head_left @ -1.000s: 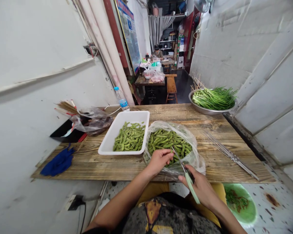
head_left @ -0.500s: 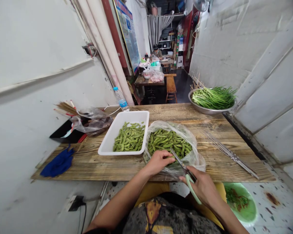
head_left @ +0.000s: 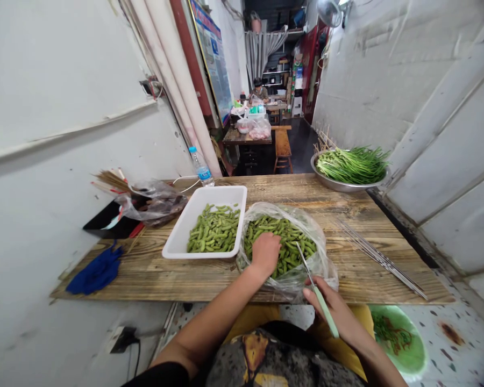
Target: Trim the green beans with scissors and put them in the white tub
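Observation:
A clear plastic bag (head_left: 329, 269) lies spread open at the table's front, full of green edamame pods (head_left: 292, 230). My left hand (head_left: 266, 251) is down among these pods, its fingers curled and the tips hidden, so whatever they pinch cannot be seen. Pale-green-handled scissors (head_left: 326, 312) are gripped in my right hand (head_left: 331, 306) at the bag's near right edge. Their blades look closed and point up and left over the pods. Left of the bag, a white plastic tray (head_left: 193, 207) holds more edamame pods (head_left: 213, 228).
Metal skewers (head_left: 383, 260) lie at the right, below a steel bowl (head_left: 349, 187) of green chives. A water bottle (head_left: 201, 167), a black box (head_left: 108, 220) with bagged sticks and a blue cloth (head_left: 94, 270) are on the left. A green basin (head_left: 403, 344) stands on the floor.
My left hand has moved from beside the scissor blades forward into the pods in the bag. The scissors have swung slightly rightward, and their handles have come together.

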Available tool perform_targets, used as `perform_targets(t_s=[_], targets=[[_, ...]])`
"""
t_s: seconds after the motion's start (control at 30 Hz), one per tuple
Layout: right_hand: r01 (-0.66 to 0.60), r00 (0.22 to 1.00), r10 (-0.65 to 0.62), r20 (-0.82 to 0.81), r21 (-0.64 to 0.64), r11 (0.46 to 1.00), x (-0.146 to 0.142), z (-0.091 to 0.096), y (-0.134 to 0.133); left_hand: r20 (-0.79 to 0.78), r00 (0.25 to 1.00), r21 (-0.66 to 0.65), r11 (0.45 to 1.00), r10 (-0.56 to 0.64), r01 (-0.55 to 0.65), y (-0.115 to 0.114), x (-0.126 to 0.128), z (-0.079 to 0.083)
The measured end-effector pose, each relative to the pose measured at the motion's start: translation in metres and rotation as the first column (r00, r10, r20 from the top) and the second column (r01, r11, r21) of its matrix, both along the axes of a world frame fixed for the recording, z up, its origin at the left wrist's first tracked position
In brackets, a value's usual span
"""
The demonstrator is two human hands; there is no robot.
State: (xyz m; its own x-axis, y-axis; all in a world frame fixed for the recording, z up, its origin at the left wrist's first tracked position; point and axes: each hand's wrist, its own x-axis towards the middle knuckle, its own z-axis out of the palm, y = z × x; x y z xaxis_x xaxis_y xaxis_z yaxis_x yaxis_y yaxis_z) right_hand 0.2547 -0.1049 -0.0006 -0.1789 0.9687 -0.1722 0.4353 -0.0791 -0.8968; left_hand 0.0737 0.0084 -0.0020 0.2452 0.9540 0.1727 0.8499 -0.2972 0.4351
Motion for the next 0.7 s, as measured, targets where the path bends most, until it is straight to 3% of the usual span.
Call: perform_targets(t_s=[0.1, 0.27, 0.37, 0.7], targets=[[-0.021, 0.998, 0.019, 0.063, 0.018, 1.000, -0.001, -0.001, 0.001, 0.016, 1.000, 0.000, 1.000, 0.008, -0.008, 0.001, -0.001, 0.007], [-0.027, 0.992, 0.026, 0.126, 0.009, 1.000, 0.001, -0.001, 0.006, 0.363, 0.932, -0.214, 0.972, -0.015, 0.100, -0.007, -0.013, 0.015], [-0.029, 0.991, 0.027, 0.131, 0.018, 0.999, 0.002, -0.001, 0.010, 0.483, 0.875, -0.309, 0.934, -0.007, 0.178, -0.014, -0.016, 0.015], [-0.068, 0.997, 0.068, 0.034, 0.005, 0.998, 0.002, -0.002, 0.013, 0.574, 0.814, -0.278, 0.916, -0.085, 0.291, -0.021, -0.019, 0.015]])
